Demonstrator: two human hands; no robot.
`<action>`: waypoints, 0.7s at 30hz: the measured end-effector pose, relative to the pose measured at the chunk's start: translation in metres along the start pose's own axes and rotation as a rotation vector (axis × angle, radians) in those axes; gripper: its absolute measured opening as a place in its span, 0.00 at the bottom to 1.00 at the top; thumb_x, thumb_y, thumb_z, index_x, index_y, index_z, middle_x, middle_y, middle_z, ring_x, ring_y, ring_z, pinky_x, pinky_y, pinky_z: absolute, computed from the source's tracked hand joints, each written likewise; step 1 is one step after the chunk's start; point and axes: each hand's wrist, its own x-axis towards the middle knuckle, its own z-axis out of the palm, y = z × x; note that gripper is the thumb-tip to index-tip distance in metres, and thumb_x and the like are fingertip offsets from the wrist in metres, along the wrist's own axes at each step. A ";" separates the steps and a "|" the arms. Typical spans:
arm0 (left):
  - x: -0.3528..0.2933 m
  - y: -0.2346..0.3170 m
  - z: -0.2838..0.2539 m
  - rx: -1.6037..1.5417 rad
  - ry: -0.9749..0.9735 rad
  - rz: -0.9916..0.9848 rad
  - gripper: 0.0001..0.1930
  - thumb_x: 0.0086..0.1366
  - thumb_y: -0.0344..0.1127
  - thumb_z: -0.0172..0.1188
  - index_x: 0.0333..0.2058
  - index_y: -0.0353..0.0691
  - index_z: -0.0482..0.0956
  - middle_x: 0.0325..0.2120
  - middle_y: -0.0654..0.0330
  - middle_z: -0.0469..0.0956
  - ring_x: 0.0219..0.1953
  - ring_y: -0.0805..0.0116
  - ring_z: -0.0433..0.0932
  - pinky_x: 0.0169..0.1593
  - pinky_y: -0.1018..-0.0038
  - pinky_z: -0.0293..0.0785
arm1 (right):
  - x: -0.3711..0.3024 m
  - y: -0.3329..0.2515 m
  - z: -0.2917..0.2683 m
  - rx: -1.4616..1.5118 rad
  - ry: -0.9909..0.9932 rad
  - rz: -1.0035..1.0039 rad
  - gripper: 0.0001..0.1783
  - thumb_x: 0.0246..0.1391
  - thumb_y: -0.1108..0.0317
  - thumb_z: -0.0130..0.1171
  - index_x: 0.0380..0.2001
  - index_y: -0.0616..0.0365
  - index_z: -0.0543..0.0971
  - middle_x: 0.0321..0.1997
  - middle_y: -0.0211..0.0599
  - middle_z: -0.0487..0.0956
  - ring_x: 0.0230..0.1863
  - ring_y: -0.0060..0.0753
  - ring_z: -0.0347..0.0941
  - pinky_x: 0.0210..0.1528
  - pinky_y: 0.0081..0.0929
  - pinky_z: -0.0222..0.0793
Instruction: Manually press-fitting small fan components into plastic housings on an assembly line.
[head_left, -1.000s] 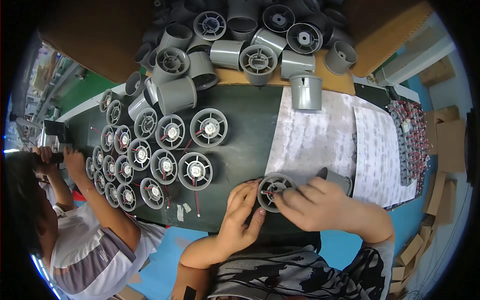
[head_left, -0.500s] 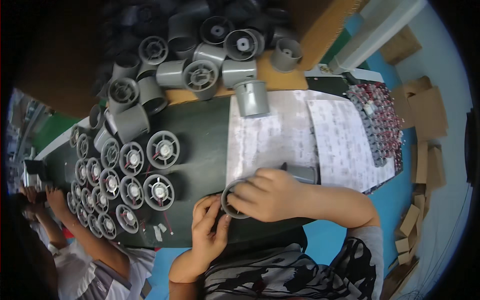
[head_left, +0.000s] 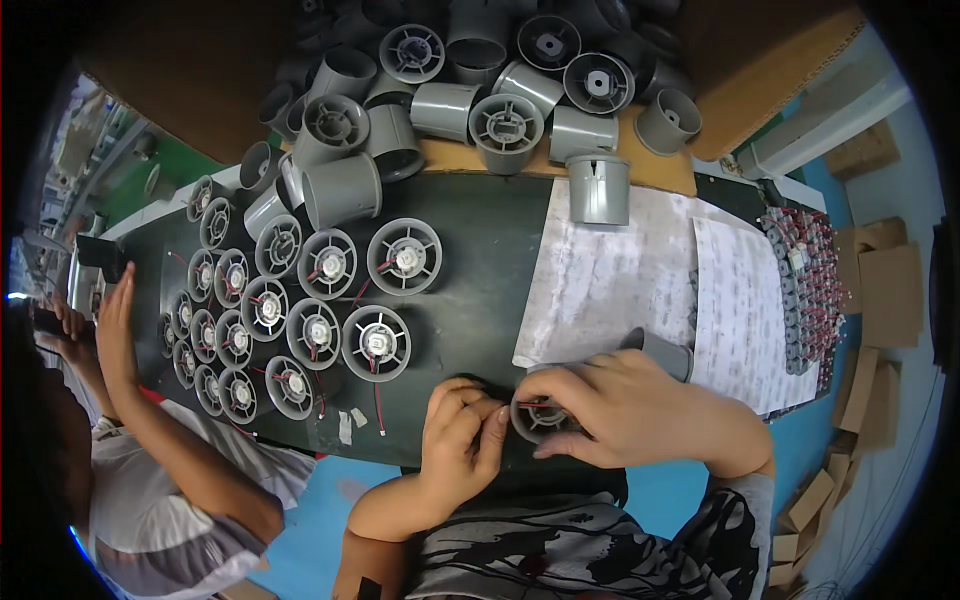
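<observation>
- Grey round plastic fan housing (head_left: 540,415) with thin red wires sits at the near edge of the dark green work mat (head_left: 480,290), right in front of you, pinched between both your hands.
- Your right hand (head_left: 625,410) lies over the housing from the right, fingers curled narrowly around its rim and holding it down.
- Your left hand (head_left: 460,440) meets it from the left; its fingertips are drawn close together at the housing's edge, seemingly nipping a wire, though the wire is too fine to be sure.
- Just behind your right hand lies another grey plastic cylinder (head_left: 665,352) on its side, on white printed paper sheets (head_left: 610,280).
- An upright grey cylinder shell (head_left: 598,188) stands at the far edge of those sheets.
- To your left on the mat, rows of finished grey fan units (head_left: 300,300) stand face up, close together, with red leads trailing.
- Beyond them, a heap of empty grey housings (head_left: 470,80) lies on brown cardboard (head_left: 180,90).
- Far right, a tray of small red and grey parts (head_left: 805,290) sits well apart from your hands.
- At the left rim, another person's hand (head_left: 115,320) rests by the mat's edge.
</observation>
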 end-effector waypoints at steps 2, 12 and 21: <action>-0.001 0.000 0.001 0.011 0.018 -0.009 0.04 0.44 0.22 0.57 0.22 0.34 0.72 0.21 0.56 0.68 0.29 0.56 0.68 0.33 0.69 0.65 | -0.004 -0.001 -0.004 -0.137 -0.048 0.016 0.15 0.37 0.63 0.55 0.32 0.55 0.72 0.27 0.27 0.69 0.16 0.26 0.63 0.23 0.20 0.58; -0.006 0.001 0.003 -0.023 -0.025 0.013 0.06 0.39 0.22 0.57 0.18 0.35 0.69 0.19 0.57 0.67 0.29 0.56 0.69 0.33 0.68 0.65 | -0.013 -0.004 0.020 -0.183 0.285 -0.016 0.17 0.35 0.65 0.57 0.33 0.58 0.73 0.26 0.29 0.69 0.22 0.26 0.63 0.32 0.23 0.57; -0.004 0.009 -0.009 0.124 -0.033 -0.055 0.20 0.39 0.28 0.58 0.35 0.33 0.68 0.32 0.54 0.67 0.41 0.50 0.63 0.44 0.62 0.60 | -0.019 -0.002 0.032 -0.703 0.204 -0.143 0.21 0.38 0.59 0.55 0.36 0.60 0.72 0.34 0.36 0.72 0.26 0.26 0.67 0.45 0.41 0.55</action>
